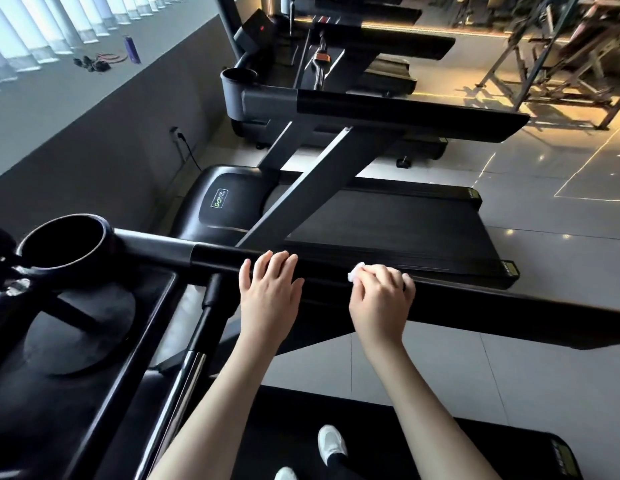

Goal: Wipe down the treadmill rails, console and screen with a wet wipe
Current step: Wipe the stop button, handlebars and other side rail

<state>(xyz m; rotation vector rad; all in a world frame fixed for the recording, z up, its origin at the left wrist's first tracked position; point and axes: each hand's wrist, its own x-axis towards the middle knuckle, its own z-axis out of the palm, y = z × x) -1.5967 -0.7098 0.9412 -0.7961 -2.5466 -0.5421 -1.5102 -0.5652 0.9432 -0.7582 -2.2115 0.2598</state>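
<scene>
Head view looks down on a person standing on a treadmill, both bare forearms reaching out to its black side rail [492,306]. The left hand [270,292] lies flat on top of the rail with its fingers nearly straight and slightly spread, holding nothing. The right hand [381,296] sits just beside it, further along the same rail, its fingers curled round a small crumpled white wet wipe [356,273]. The wipe shows at the thumb side of the fist and is pressed against the rail's top surface. At the console end the rail joins a round black cup holder [64,244]. A white shoe [331,443] stands on the belt below the arms. Beyond the rail is a neighbouring treadmill [388,223] on the pale tiled floor [544,202]. A purple bottle [131,49] stands on the window ledge far off.
</scene>
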